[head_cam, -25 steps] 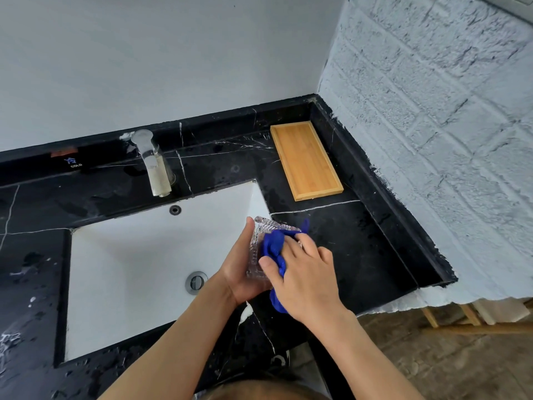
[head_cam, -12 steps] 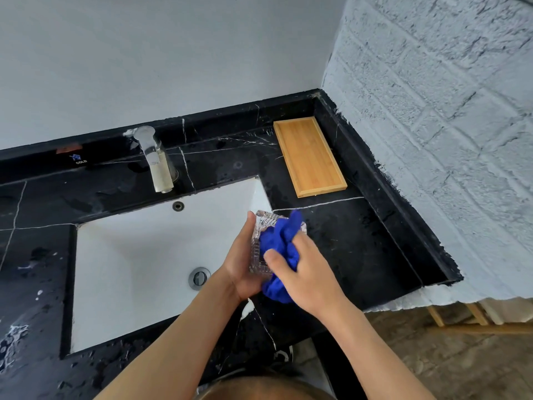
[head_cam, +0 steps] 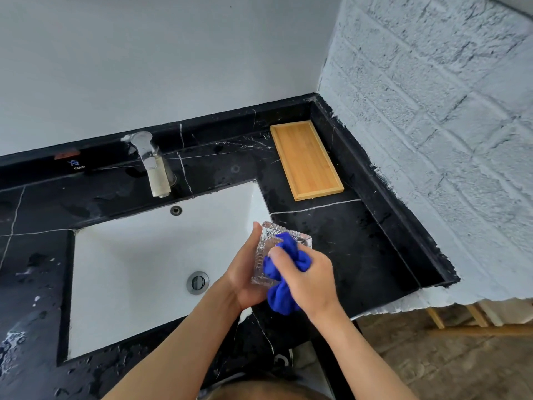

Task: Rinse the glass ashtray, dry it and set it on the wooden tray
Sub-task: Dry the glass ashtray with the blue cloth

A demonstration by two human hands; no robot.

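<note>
Your left hand point(head_cam: 245, 272) cups the glass ashtray point(head_cam: 274, 249), fingers closed around its back, holding it tilted above the sink's point(head_cam: 144, 269) right edge. Your right hand point(head_cam: 311, 278) is clenched on a bunched blue cloth point(head_cam: 284, 272) pressed into the ashtray's hollow. The wooden tray point(head_cam: 307, 160) lies bare, well apart, in the black counter's point(head_cam: 360, 241) far corner.

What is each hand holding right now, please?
Left hand: closed around the glass ashtray, holding it tilted.
Right hand: closed on the blue cloth, pressing it into the ashtray.
</note>
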